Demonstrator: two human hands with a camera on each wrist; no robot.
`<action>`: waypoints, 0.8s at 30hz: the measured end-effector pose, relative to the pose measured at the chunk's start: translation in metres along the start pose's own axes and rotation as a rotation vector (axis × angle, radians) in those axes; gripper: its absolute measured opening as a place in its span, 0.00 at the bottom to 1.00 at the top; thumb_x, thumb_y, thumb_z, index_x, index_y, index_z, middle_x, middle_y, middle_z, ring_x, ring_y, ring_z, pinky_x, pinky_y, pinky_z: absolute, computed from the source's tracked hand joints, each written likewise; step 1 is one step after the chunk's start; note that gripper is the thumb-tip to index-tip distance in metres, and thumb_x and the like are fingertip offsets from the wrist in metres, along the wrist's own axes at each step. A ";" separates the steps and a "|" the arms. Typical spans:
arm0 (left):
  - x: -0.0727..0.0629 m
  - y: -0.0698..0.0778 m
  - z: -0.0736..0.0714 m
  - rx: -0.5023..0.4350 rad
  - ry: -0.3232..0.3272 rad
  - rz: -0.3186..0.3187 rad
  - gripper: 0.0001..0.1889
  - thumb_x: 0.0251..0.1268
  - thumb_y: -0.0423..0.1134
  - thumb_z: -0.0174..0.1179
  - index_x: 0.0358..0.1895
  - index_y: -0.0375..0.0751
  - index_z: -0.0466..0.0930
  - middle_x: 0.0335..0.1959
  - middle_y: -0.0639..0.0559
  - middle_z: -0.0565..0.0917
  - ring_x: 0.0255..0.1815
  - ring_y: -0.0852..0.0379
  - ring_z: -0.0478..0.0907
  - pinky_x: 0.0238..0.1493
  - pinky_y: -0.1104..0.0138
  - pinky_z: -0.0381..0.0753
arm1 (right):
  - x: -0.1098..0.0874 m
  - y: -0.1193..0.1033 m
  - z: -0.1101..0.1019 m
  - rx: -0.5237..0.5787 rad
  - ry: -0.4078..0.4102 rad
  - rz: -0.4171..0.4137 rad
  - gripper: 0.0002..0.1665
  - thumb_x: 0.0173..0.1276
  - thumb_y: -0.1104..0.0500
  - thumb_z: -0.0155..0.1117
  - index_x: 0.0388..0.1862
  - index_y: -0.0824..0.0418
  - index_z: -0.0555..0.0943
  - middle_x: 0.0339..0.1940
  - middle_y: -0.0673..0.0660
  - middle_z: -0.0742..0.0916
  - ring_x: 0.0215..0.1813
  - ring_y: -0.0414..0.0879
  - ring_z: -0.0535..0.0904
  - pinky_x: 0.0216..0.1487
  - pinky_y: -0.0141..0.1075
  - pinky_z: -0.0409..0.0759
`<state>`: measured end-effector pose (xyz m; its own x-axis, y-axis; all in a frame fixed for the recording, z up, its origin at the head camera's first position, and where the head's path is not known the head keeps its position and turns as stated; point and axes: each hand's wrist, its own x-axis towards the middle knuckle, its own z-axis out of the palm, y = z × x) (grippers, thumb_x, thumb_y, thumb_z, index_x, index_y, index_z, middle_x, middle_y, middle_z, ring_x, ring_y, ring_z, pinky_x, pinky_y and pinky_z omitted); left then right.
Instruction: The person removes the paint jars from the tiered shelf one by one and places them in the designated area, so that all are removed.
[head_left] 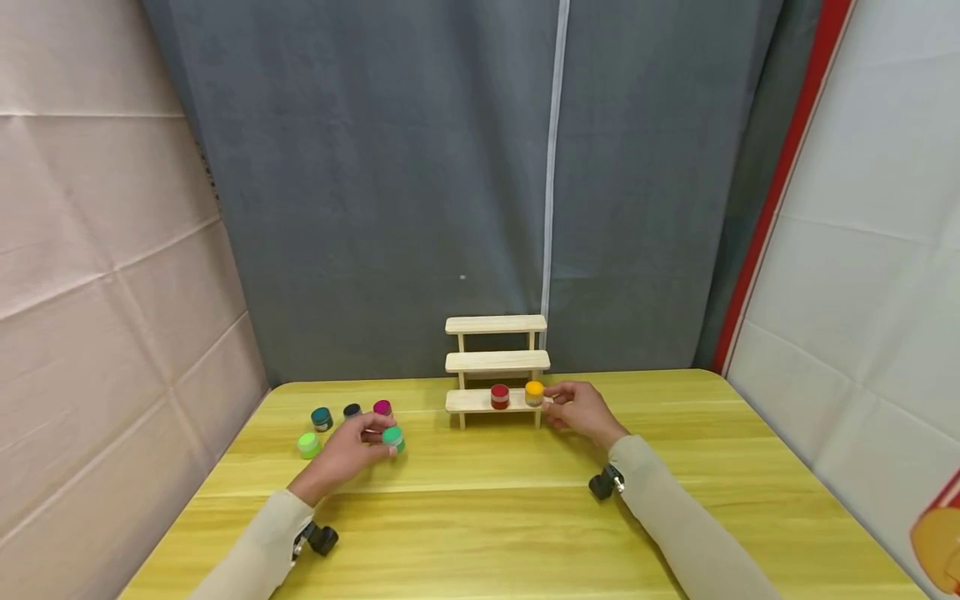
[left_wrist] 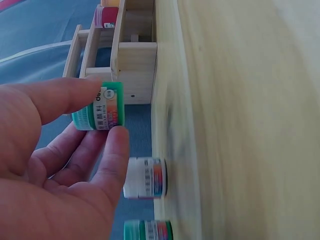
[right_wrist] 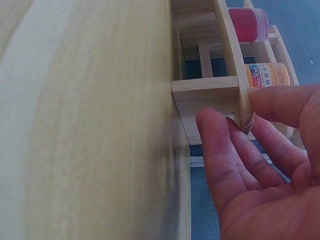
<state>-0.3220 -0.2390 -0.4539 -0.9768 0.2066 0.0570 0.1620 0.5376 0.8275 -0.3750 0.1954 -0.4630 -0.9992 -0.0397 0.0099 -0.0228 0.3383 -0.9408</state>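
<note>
My left hand (head_left: 347, 454) holds a small green paint jar (head_left: 393, 439) between thumb and fingers. In the left wrist view the green jar (left_wrist: 102, 107) hangs above the table, its label showing. My right hand (head_left: 583, 410) is at the right end of a three-step wooden stand (head_left: 497, 362). The right wrist view shows the bottom board's corner (right_wrist: 245, 112) between my thumb and fingers, close beside a yellow paint jar (right_wrist: 270, 75). The yellow jar (head_left: 534, 393) and a red jar (head_left: 500, 397) stand on that lowest step.
Left of the stand, on the wooden table (head_left: 480, 517), are a magenta jar (head_left: 382, 407), a black one (head_left: 352, 411), a dark teal one (head_left: 322, 418) and a lime-green one (head_left: 308, 445). Behind the table hangs a grey curtain (head_left: 375, 208).
</note>
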 end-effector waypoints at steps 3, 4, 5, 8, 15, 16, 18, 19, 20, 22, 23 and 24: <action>-0.005 -0.004 -0.006 0.006 -0.007 -0.011 0.20 0.68 0.38 0.73 0.61 0.41 0.82 0.60 0.46 0.84 0.59 0.50 0.82 0.61 0.57 0.85 | 0.002 0.002 0.000 -0.002 -0.003 -0.001 0.19 0.70 0.64 0.74 0.59 0.65 0.85 0.42 0.61 0.88 0.36 0.46 0.87 0.39 0.36 0.89; -0.007 -0.005 -0.008 0.012 -0.008 -0.016 0.20 0.68 0.38 0.73 0.61 0.41 0.82 0.60 0.46 0.84 0.59 0.50 0.82 0.61 0.56 0.85 | 0.002 0.002 0.000 -0.002 -0.003 -0.002 0.19 0.70 0.64 0.74 0.59 0.65 0.85 0.42 0.61 0.88 0.36 0.46 0.87 0.39 0.36 0.89; -0.009 -0.006 -0.010 0.020 -0.010 -0.019 0.21 0.68 0.38 0.73 0.61 0.40 0.82 0.59 0.46 0.85 0.59 0.49 0.82 0.60 0.56 0.85 | 0.003 0.003 0.000 -0.004 -0.004 -0.005 0.19 0.70 0.64 0.74 0.59 0.65 0.85 0.42 0.61 0.88 0.36 0.46 0.87 0.38 0.36 0.89; -0.013 -0.010 -0.015 0.041 -0.012 -0.039 0.21 0.67 0.37 0.74 0.60 0.40 0.82 0.57 0.47 0.85 0.59 0.50 0.83 0.61 0.54 0.85 | 0.003 0.004 0.000 -0.001 -0.005 -0.008 0.19 0.70 0.64 0.74 0.59 0.65 0.85 0.42 0.61 0.88 0.35 0.46 0.87 0.38 0.36 0.89; -0.019 -0.019 -0.023 0.044 -0.072 -0.035 0.21 0.67 0.34 0.73 0.61 0.35 0.81 0.57 0.42 0.85 0.56 0.48 0.83 0.56 0.57 0.86 | 0.001 0.004 -0.001 -0.006 0.000 -0.012 0.18 0.70 0.64 0.73 0.58 0.66 0.85 0.41 0.62 0.88 0.34 0.46 0.86 0.38 0.37 0.89; -0.019 -0.020 -0.024 0.043 -0.075 -0.035 0.21 0.66 0.34 0.73 0.60 0.35 0.82 0.56 0.42 0.85 0.56 0.49 0.83 0.55 0.58 0.86 | 0.001 0.004 0.000 -0.008 0.000 -0.013 0.18 0.70 0.64 0.73 0.58 0.66 0.85 0.41 0.62 0.88 0.34 0.46 0.86 0.38 0.37 0.89; -0.019 -0.021 -0.026 0.047 -0.085 -0.032 0.20 0.65 0.32 0.74 0.59 0.35 0.82 0.54 0.43 0.85 0.54 0.49 0.82 0.54 0.58 0.86 | 0.000 0.003 0.000 -0.009 0.003 -0.013 0.18 0.70 0.64 0.73 0.58 0.66 0.85 0.41 0.62 0.88 0.34 0.46 0.86 0.38 0.37 0.90; -0.020 -0.022 -0.026 0.051 -0.092 -0.030 0.20 0.65 0.32 0.74 0.58 0.34 0.82 0.53 0.43 0.85 0.53 0.50 0.82 0.53 0.58 0.85 | 0.000 0.003 0.000 -0.007 0.006 -0.011 0.18 0.70 0.64 0.73 0.58 0.65 0.85 0.41 0.62 0.88 0.35 0.47 0.86 0.38 0.38 0.90; -0.020 -0.022 -0.027 0.057 -0.096 -0.031 0.20 0.64 0.31 0.74 0.58 0.34 0.82 0.52 0.44 0.85 0.52 0.50 0.82 0.53 0.58 0.85 | 0.000 0.002 0.000 -0.008 0.007 -0.009 0.18 0.70 0.64 0.74 0.58 0.65 0.85 0.42 0.62 0.88 0.35 0.47 0.86 0.38 0.38 0.90; -0.021 -0.022 -0.028 0.061 -0.108 -0.035 0.19 0.63 0.30 0.74 0.56 0.34 0.82 0.51 0.44 0.85 0.52 0.50 0.82 0.53 0.58 0.85 | -0.001 0.001 0.000 -0.012 0.006 -0.006 0.18 0.70 0.64 0.73 0.58 0.65 0.85 0.42 0.62 0.88 0.35 0.47 0.87 0.38 0.38 0.90; -0.021 -0.022 -0.029 0.064 -0.117 -0.038 0.19 0.63 0.30 0.74 0.56 0.34 0.82 0.51 0.44 0.85 0.52 0.50 0.81 0.54 0.57 0.85 | -0.001 0.000 0.000 -0.010 0.008 -0.005 0.18 0.70 0.64 0.73 0.58 0.65 0.85 0.42 0.62 0.88 0.35 0.47 0.87 0.38 0.38 0.90; -0.022 -0.022 -0.029 0.068 -0.126 -0.037 0.19 0.63 0.30 0.74 0.56 0.34 0.81 0.51 0.44 0.85 0.53 0.50 0.81 0.54 0.56 0.85 | -0.001 -0.001 0.000 -0.010 0.009 -0.005 0.19 0.69 0.64 0.73 0.58 0.65 0.85 0.42 0.61 0.88 0.35 0.47 0.86 0.38 0.38 0.90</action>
<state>-0.3086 -0.2794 -0.4571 -0.9575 0.2847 -0.0468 0.1398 0.5996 0.7880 -0.3738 0.1949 -0.4622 -0.9993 -0.0328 0.0177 -0.0280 0.3474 -0.9373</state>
